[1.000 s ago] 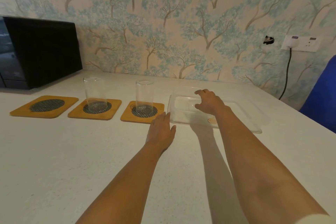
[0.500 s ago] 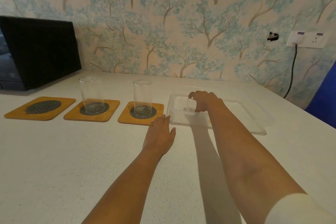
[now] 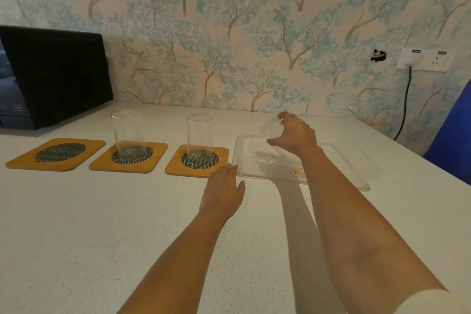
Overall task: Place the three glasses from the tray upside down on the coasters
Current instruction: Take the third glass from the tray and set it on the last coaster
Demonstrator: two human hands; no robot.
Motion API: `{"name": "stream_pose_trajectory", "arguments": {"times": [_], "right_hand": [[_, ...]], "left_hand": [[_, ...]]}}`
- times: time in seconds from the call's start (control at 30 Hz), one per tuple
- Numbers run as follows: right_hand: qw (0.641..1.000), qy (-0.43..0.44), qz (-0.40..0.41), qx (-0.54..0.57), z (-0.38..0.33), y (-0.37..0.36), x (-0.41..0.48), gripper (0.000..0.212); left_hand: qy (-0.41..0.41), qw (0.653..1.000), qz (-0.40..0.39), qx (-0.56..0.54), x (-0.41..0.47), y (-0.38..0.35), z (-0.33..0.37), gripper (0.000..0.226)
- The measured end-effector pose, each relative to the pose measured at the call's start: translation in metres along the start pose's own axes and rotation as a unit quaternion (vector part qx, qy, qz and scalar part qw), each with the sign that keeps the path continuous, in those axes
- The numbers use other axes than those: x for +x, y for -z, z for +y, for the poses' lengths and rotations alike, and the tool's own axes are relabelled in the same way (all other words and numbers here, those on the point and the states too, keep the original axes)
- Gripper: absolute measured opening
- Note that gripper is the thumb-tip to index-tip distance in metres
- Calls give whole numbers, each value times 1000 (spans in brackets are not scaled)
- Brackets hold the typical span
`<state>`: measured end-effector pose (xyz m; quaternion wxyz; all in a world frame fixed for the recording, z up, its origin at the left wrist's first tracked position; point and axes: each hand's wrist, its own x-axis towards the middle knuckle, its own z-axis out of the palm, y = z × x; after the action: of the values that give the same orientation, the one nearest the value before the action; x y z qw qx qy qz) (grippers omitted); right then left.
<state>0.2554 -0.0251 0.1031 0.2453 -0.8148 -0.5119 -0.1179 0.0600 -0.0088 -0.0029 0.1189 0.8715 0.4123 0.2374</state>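
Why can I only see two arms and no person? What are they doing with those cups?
The camera sits on the person's head and looks down, so you see just what they see: their own two arms. There is only this one view.

They stand at a white counter. On it lie three wooden coasters. Two already have a clear glass standing upside down on them: the middle glass and the right glass. The left coaster has nothing on it yet.

The left hand lies flat on the counter, holding nothing. The right hand holds the third glass, tilted, just above the clear plastic tray. It will probably go on the left coaster.

The black box at the back looks like a kitchen appliance.
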Motion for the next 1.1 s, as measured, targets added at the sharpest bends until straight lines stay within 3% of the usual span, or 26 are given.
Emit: {"name": "stream_pose_trajectory", "arguments": {"times": [0.07, 0.17, 0.37, 0.47, 0.6, 0.93, 1.1], "right_hand": [[991, -51, 72, 104, -2, 5, -5, 77], [947, -147, 124, 258, -8, 16, -10, 75], [798, -299, 90, 515, -15, 31, -23, 77], [767, -312, 71, 556, -21, 35, -33, 79], [763, -306, 58, 566, -36, 38, -49, 79], [823, -249, 60, 507, -118, 34, -83, 73], [832, -232, 58, 501, -167, 26, -94, 75]], "left_hand": [[-1, 1000, 3, 2, -1, 0, 0, 53], [0, 1000, 7, 5, -3, 2, 1, 51], [-3, 1000, 7, 8, -15, 7, -1, 50], [8, 1000, 0, 6, -24, 13, -7, 49], [15, 1000, -6, 1, -39, 24, -17, 49], [30, 999, -15, 29, -80, 68, -78, 48], [39, 998, -25, 38, -98, 93, -122, 49]]}}
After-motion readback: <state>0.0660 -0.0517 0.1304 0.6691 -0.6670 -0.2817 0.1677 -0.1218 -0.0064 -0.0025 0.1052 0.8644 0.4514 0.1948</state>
